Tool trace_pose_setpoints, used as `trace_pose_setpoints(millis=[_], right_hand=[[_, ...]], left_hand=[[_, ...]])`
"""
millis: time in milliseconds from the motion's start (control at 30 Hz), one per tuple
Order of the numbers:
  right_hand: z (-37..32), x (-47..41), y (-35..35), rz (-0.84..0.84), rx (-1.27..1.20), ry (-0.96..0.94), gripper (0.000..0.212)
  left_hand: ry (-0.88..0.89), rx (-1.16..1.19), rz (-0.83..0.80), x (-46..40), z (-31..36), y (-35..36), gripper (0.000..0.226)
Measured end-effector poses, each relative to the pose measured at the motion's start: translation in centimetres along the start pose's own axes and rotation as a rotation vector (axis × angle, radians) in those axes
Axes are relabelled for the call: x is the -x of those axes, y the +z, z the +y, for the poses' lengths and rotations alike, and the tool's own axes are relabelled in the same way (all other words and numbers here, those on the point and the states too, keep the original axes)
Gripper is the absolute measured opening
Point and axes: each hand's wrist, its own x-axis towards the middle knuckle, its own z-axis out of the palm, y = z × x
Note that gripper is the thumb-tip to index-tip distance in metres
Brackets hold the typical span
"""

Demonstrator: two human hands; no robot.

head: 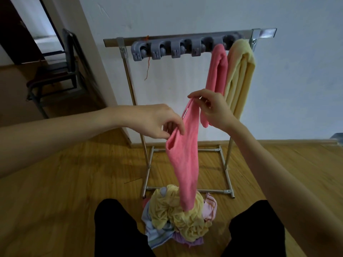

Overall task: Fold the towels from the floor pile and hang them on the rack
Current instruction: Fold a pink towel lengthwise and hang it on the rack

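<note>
Fingers (178,127) of the left hand (159,121) and right hand (213,108) pinch the pink towel's (185,164) top edge; it hangs lengthwise, the rack (185,38) beyond, right hand nearer.

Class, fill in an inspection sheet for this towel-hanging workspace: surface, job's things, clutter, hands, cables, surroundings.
Surface: wooden floor, bare where visible.
Job's things: rack stands against the wall; a pink towel and a yellow towel hang at its right end; four grey hooks to their left are free. A second pink towel, the held towel, hangs from both hands, its lower end reaching the pile on the floor.
Clutter: red thread dangling from the rack.
Hands: left hand and right hand each pinch the held towel's top edge.
Cables: nothing seen.
Surroundings: white wall, chair by a doorway at left.
</note>
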Motion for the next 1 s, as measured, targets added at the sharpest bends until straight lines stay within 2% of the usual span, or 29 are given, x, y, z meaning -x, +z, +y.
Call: trace_pose_setpoints(millis=[133, 233, 300, 400, 533, 700, 1000], right_hand=[[0.2, 0.3, -0.1, 0.005, -0.001, -0.003, 0.022], [0.0, 0.4, -0.5, -0.007, -0.007, 0.025, 0.019], [-0.2, 0.5, -0.7, -0.004, -0.007, 0.024, 0.019], [-0.4, 0.7, -0.8, 0.012, -0.021, 0.041, 0.019], [-0.7, 0.9, -1.2, 0.025, -0.109, 0.067, 0.018], [-1.6, 1.2, -1.5, 0.011, -0.246, 0.059, 0.016], [-3.6, 1.0, -2.0, 0.039, -0.358, 0.045, 0.016]], left_hand=[[0.147, -0.285, 0.248, -0.2, -0.2, 1.4, 0.008], [0.28, -0.479, 0.39, -0.5, -0.4, 1.9, 0.01], [0.324, -0.468, 0.351, -0.8, -0.3, 1.8, 0.008], [0.268, -0.438, 0.351, -0.7, -0.9, 1.7, 0.007], [0.17, -0.392, 0.456, -0.8, -1.9, 2.1, 0.004], [0.051, -0.32, 0.629, -1.1, -1.9, 2.3, 0.028], [-0.004, -0.194, 0.879, -1.8, -1.4, 2.2, 0.03]])
